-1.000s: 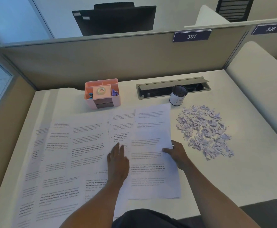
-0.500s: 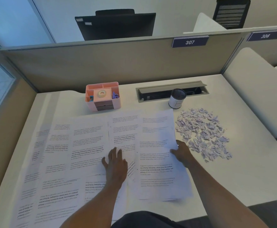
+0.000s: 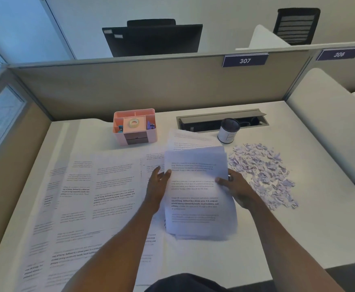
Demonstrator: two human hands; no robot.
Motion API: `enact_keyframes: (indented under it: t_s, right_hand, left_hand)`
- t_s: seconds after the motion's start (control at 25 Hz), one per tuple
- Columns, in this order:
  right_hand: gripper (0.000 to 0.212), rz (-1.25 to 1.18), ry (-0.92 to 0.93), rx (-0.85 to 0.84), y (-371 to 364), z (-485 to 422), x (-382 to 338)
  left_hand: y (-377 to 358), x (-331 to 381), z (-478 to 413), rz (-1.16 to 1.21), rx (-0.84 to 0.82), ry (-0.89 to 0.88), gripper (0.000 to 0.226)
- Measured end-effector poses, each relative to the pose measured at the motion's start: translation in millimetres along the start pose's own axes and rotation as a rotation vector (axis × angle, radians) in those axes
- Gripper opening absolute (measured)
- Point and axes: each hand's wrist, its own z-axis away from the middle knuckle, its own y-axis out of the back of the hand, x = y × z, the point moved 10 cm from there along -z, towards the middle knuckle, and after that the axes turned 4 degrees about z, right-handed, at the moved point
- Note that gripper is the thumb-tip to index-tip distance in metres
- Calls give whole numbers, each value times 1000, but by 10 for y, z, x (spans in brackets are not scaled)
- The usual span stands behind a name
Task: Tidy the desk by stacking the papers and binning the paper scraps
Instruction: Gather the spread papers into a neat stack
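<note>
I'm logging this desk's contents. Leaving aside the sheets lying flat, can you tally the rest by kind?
Pink desk organiser: 1
Tape roll: 1
Small black-rimmed cup: 1
Pile of paper scraps: 1
Held stack of papers: 1
Clips in the organiser: too small to count
Total: 5, clips aside

We find bare worktop right of the scrap pile; the cup, pink organizer and spread sheets crowd the rest.
</note>
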Motion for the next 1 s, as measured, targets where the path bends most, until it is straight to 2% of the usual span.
enact_keyframes:
  t_s: [0.12,0.28,0.36,0.48,0.56,0.64,0.72,0.88,0.96,1.0]
  right_hand:
    - [41,50,-25,21,-59,-71,-41]
    - [40,196,-155,97,-136,-108,241]
    - [46,270,-200,92,-181,-108,438]
    - [61,269,-183,96,-149,-207,660]
    - [48,219,-156,123,-148,-148,526]
    - [44,137,-134,42,-222,-105,415]
    - [47,132,-106,-6,-255,-101,398]
    - [55,208,-124,85,-214,-119,544]
    - [64,281,-128,134,-173,-165,672]
    - [59,307,-124,172,-146,-161,687]
  left_hand:
    - [-56,-26,-107,94,-95,92,31]
    - [38,-379,-172,-69,-82,170,27]
    - [83,-526,-164,-139,-66,187,27]
    - [34,-595,-104,-57,-111,185,37]
    - [-102,-574,-33,68,-254,176,53]
    - [-131,-570,-24,87,-312,148,62]
    - [-87,-555,-47,78,-259,135,56]
    - [33,-621,-53,4,-125,159,41]
    - [12,-695,-13,-8,-165,193,46]
    - [-23,-721,12,-21,-201,206,48]
